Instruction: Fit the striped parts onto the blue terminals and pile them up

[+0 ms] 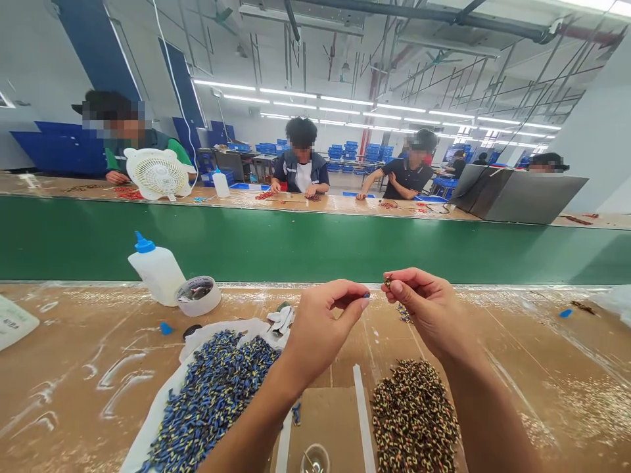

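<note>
My left hand (323, 322) pinches a small blue piece (366, 295) between thumb and fingertips. Just to its right, my right hand (426, 305) is closed on a small dark-and-yellow piece (388, 282). The two pieces are held apart, a short gap between them. Under my left forearm spreads a big heap of small blue, black and yellow pieces (211, 387) on a white sheet. Beside my right forearm lies a heap of small brown, yellow and red curled pieces (415, 417). A few blue-and-yellow pieces (404, 313) lie behind my right hand.
A white squeeze bottle (158, 270) with a blue cap stands by a tape roll (198, 295). A small clear cup (315, 460) sits at the front, near a white tape strip (363, 417). Beyond the green conveyor belt (276, 236), several people work around a white fan (158, 173).
</note>
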Available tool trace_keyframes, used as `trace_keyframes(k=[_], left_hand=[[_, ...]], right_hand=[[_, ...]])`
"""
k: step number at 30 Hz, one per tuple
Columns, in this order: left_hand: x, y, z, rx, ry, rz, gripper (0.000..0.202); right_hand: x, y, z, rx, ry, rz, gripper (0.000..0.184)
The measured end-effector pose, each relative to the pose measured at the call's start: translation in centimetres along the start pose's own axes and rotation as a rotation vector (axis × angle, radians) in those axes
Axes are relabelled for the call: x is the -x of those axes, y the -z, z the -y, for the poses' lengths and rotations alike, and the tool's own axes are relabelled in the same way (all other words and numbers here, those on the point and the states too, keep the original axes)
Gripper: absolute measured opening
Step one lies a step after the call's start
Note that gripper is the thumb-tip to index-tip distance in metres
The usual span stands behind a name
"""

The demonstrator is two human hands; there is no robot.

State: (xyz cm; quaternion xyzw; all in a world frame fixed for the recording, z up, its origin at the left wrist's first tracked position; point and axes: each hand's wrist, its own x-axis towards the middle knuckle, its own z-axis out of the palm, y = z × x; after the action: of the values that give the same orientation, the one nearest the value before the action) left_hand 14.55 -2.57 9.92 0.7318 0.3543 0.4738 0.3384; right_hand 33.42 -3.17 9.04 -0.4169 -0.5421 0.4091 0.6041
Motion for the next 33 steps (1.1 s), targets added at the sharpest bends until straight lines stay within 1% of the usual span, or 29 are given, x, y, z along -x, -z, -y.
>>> trace_keyframes(k=[3,7,12,17,22,27,33], left_hand=[[0.1,0.0,-0.2,-0.06,-0.04,-0.025,0.015],[0.1,0.1,-0.1,-0.087,-0.064,-0.026,0.017],[0.1,-0.1,-0.2,-0.119,-0.111,-0.047,0.017],[0.1,-0.3,0.0,-0.202,-0.245,-0.088,0.015],[0.1,-0.3,0.7,-0.354,-0.387,-0.163,0.012],[0.3,-0.3,0.5,-0.394,-0.399,-0.2,0.01],[0.5,-0.3,-0.1,-0.369,-0.386,-0.12,0.015]], right_hand=[[0.7,-1.1,0.6,0.024,0.032,-0.014,0.014],[1.4,-2.2,1.2,0.091,0.059,-0.022,0.012],[1.5,-2.4,1.3,0.139,0.072,-0.014,0.011],[1.7,-2.1,1.3,0.187,0.059,0.045,0.009],[1.8,-2.2,1.2,0.218,0.069,0.055,0.009],[1.8,-2.4,0.9,0.178,0.083,0.067,0.008],[1.8,-2.5,0.8,0.143,0.089,0.056,0.007]])
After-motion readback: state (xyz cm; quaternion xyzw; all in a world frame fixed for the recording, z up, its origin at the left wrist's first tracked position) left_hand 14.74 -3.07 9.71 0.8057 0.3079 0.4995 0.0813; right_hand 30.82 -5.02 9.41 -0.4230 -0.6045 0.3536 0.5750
